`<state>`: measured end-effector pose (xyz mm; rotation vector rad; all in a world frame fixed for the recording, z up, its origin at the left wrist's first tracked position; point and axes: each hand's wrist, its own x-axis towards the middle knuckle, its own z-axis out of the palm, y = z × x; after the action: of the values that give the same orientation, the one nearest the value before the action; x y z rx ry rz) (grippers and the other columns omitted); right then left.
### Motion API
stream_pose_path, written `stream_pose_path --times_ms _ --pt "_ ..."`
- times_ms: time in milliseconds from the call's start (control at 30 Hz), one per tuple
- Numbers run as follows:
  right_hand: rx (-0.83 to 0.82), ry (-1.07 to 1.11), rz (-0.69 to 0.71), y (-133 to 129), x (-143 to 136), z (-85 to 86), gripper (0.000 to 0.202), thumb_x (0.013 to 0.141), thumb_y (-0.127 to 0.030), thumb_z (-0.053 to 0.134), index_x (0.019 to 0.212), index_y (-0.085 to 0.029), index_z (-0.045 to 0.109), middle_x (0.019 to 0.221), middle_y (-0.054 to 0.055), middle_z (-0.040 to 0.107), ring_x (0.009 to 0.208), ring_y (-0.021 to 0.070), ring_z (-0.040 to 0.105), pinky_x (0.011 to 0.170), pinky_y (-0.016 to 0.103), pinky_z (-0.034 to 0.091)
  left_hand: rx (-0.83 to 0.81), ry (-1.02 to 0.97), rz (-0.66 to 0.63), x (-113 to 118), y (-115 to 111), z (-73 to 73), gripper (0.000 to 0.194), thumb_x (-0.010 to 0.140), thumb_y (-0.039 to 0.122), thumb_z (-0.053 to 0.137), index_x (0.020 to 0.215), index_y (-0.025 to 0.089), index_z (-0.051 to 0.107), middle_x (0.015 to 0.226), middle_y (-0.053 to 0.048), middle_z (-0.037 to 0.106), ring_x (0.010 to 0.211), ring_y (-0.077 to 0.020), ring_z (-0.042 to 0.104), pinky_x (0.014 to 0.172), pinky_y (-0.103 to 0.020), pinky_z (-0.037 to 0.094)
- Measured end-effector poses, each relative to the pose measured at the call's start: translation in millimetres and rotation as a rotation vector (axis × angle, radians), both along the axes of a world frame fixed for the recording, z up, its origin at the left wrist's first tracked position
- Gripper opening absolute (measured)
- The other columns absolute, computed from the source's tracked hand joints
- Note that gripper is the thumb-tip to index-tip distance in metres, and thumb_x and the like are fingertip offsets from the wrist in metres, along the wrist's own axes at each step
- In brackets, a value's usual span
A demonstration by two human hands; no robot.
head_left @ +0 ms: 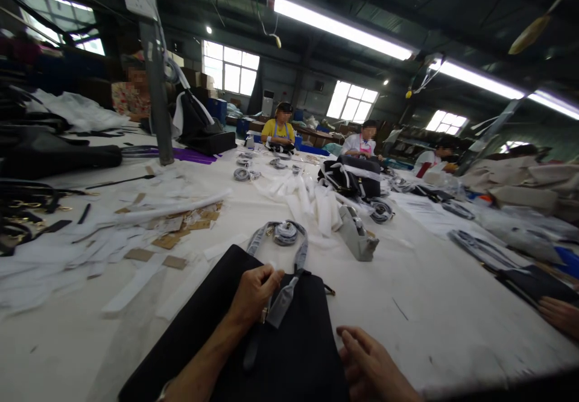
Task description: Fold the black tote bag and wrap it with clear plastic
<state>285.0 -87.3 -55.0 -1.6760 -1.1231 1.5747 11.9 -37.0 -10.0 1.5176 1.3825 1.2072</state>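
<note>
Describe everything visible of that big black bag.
The smooth, black, leather-like bag appears to lie on the white-covered table, cut off below by the frame. Its looped handle wrapped in greyish film arches beyond the top edge; a dark rounded tab lies against its face. The closed left hand is over its upper part; the right hand is beside its right edge.

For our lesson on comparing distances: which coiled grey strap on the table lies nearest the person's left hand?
The coil framed by the handle of the black bag under the left hand; the other coils lie farther away, one beside the tape dispenser.
</note>
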Motion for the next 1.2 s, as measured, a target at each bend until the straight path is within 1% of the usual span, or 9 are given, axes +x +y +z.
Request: stream_pose_path --times_ms 200,367,467,567,700,800,933,1100,1200 --pt "0.011 -0.056 0.073 1.5 -9.0 21.7 0.08 0.063 -0.066 0.067 0.122 -0.016 0.046 0.066 -0.003 0.055 0.055 0.0145 0.058 0.047 0.027 0.05 0.009 0.09 0.067 -9.2 -5.3 29.4 0.038 0.087 0.05 0.046 0.072 0.018 0.059 0.059 0.004 0.054 0.056 -0.0132 0.052 0.057 -0.023 0.04" --pt "0.051 -0.056 0.072 3.8 -13.2 27.2 0.091 0.063 -0.064 0.067 0.131 -0.012 0.036 0.067 -0.002 0.06 0.055 0.0154 0.057 0.047 0.027 0.048 0.082 0.525 0.129 -51.3 -5.7 52.2 0.025 0.086 0.038 0.047 0.091 0.02 0.063 0.092 -0.004 0.066 0.089 -0.0211 0.061 0.081 -0.031 0.044" --pt "0.116 -0.039 0.098 6.5 -17.6 25.6 0.094 0.064 -0.057 0.069 0.136 -0.012 0.029 0.074 0.001 0.065 0.056 0.0162 0.058 0.045 0.025 0.043 0.002 0.748 0.188 -85.4 -9.1 41.0 0.036 0.084 0.035 0.047 0.111 0.016 0.061 0.117 -0.012 0.061 0.111 -0.0284 0.055 0.099 -0.04 0.039" --pt "0.202 -0.006 0.056 12.2 -25.0 25.9 0.09 0.064 -0.045 0.072 0.136 -0.011 0.029 0.072 0.0 0.066 0.06 0.0169 0.059 0.05 0.025 0.042 -0.193 0.803 0.144 -106.8 -15.7 20.3 0.057 0.084 0.037 0.046 0.136 0.015 0.044 0.136 -0.014 0.051 0.121 -0.0302 0.05 0.103 -0.043 0.038" --pt "0.292 -0.009 -0.004 32.0 -26.4 25.3 0.079 0.066 -0.038 0.068 0.134 -0.014 0.036 0.068 -0.004 0.062 0.058 0.0147 0.057 0.054 0.025 0.043 -0.255 0.824 0.152 -101.5 -22.9 4.7 0.062 0.087 0.034 0.04 0.144 0.011 0.03 0.143 -0.015 0.044 0.128 -0.0278 0.046 0.104 -0.04 0.038" --pt "0.305 -0.147 0.07 55.6 -14.3 28.9 0.077 0.067 -0.036 0.065 0.135 -0.014 0.036 0.068 -0.004 0.062 0.059 0.0155 0.059 0.054 0.025 0.043 -0.221 0.916 0.185 -84.7 -24.1 0.5 0.062 0.088 0.032 0.039 0.144 0.007 0.03 0.141 -0.018 0.045 0.129 -0.0282 0.044 0.105 -0.039 0.037" --pt "0.478 -0.469 0.01 71.1 2.3 71.2 0.08 0.072 -0.033 0.061 0.142 -0.014 0.028 0.077 -0.001 0.066 0.064 0.0179 0.062 0.058 0.029 0.048 -0.169 1.008 0.229 -73.0 -22.1 -12.8 0.058 0.088 0.034 0.036 0.141 0.009 0.037 0.134 -0.017 0.051 0.123 -0.0315 0.05 0.102 -0.043 0.04" --pt "1.2 -0.474 -0.268 48.5 -21.0 152.5 0.073 0.083 -0.032 0.059 0.146 -0.024 0.023 0.104 0.006 0.066 0.08 0.0186 0.064 0.075 0.037 0.053 -0.116 0.943 0.292 -77.5 -16.8 -26.2 0.059 0.087 0.039 0.033 0.139 0.01 0.039 0.135 -0.015 0.05 0.126 -0.0327 0.046 0.104 -0.047 0.038" --pt "1.471 -0.456 -0.259 47.4 -41.8 172.9 0.07 0.082 -0.026 0.063 0.143 -0.023 0.028 0.107 0.008 0.066 0.088 0.0204 0.064 0.086 0.043 0.051 -0.079 0.799 0.3 -75.5 -21.5 -18.0 0.06 0.085 0.04 0.037 0.136 0.01 0.041 0.137 -0.015 0.05 0.129 -0.0297 0.044 0.108 -0.045 0.033"
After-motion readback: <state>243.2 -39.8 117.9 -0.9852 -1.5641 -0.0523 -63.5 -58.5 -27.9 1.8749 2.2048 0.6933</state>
